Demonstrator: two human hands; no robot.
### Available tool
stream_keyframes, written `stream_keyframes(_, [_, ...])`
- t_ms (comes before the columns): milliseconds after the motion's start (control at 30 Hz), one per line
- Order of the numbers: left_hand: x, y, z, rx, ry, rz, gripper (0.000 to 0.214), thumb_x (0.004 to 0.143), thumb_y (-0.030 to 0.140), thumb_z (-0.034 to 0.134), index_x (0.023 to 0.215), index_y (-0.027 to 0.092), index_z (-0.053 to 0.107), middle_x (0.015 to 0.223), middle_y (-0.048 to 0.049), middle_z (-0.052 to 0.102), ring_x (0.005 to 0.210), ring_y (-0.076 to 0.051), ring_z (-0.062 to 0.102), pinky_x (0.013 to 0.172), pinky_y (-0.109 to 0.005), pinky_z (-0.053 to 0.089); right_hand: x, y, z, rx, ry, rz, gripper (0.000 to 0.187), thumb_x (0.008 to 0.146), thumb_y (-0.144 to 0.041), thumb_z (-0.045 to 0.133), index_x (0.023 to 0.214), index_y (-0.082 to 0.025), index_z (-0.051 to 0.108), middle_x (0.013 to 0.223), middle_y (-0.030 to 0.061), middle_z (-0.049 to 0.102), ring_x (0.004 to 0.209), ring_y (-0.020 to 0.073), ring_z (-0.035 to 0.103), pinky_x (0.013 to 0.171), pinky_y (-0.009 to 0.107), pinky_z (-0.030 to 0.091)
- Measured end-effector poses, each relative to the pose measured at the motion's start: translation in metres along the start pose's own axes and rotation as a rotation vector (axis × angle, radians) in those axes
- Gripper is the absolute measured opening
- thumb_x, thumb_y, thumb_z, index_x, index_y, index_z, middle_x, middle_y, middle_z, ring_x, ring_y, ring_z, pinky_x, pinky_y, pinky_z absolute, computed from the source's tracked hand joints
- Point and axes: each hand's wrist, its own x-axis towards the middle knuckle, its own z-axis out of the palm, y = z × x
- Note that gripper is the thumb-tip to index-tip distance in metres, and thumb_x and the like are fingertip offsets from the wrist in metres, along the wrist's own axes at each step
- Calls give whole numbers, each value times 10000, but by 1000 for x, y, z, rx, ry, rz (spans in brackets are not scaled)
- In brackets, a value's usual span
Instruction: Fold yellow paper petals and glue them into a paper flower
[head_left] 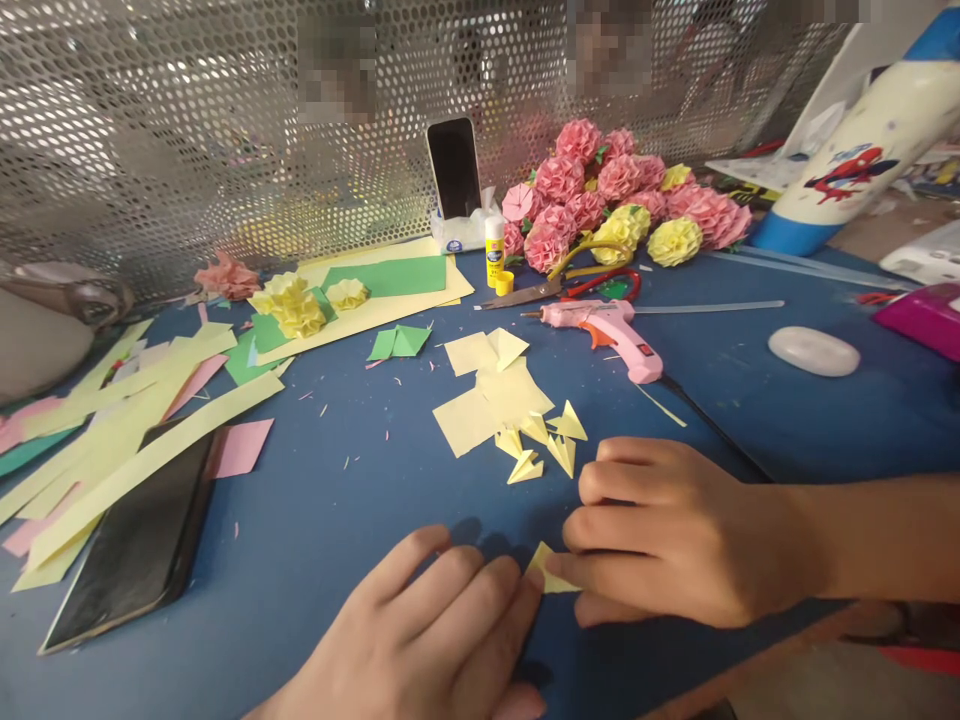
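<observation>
While both hands (442,630) (697,540) curl half-closed, they pinch small yellow paper (556,585).

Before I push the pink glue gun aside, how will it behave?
The pink glue gun probably won't roll, lying on its side with an angled handle. Its black cord, trailing from there, may drag. The long rod at its back could catch or swing.

Left hand (442,630) and right hand (667,535) hold small yellow paper (553,574) at blue desk (300,560); folded yellow pieces (526,468) lie beyond.
</observation>
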Motion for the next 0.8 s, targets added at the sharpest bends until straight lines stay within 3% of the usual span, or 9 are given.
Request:
stream_keyframes(200, [-4, 1, 2, -25, -23, 24, 344, 1028, 352, 440, 1096, 134, 697, 1088, -24, 701, 930, -157, 619, 943, -329, 401, -2, -15, 3, -120, -50, 48, 214, 966, -287, 555, 883, -150, 697, 789, 30, 641, 774, 175, 506, 653, 345, 326])
stream_keyframes(400, [-1, -2, -2, 4, -26, 90, 354, 1021, 352, 454, 1119, 114, 698, 1128, -37, 717, 944, -156, 627, 933, -309, 463, -3, -24, 3, -156, -39, -20, 256, 920, -245, 595, 680, -169, 638, 805, 58, 652, 727, 182, 491, 583, 359, 322])
stream_keyframes(500, [-2, 0, -10, -24, -88, 98, 340, 1030, 325, 446, 1120, 116, 699, 1082, -36, 739, 913, -153, 648, 938, -313, 473, -1, -22, -4, -97, -63, -111, 354, 952, -313, 533, 638, -178, 623, 691, 51, 584, 652, 177, 444, 508, 364, 290])
stream_keyframes(600, [-4, 2, -17, -49, -113, 75, 307, 1037, 256, 430, 1081, 138, 711, 1048, -20, 751, 917, -147, 664, 960, -319, 480, 0, -19, -10, -36, -159, -150, 391, 970, -230, 449, 612, -193, 601, 582, 14, 439, 581, 161, 375, 461, 367, 260])
stream_keyframes(667, [-5, 2, -18, -39, -107, 76, 282, 1028, 175, 437, 1088, 149, 710, 1040, -6, 755, 923, -144, 672, 979, -320, 484, -1, -18, -12, -15, -217, -151, 386, 965, -174, 432, 618, -194, 600, 584, 7, 422, 582, 152, 373, 452, 362, 262])
stream_keyframes(800, [-5, 1, -13, -44, -92, 78, 284, 1008, 117, 450, 1100, 174, 712, 1059, 17, 754, 970, -147, 682, 1012, -314, 490, -4, -15, -6, 17, -57, -117, 256, 926, -232, 575, 682, -178, 627, 684, 12, 540, 624, 154, 434, 483, 347, 262])
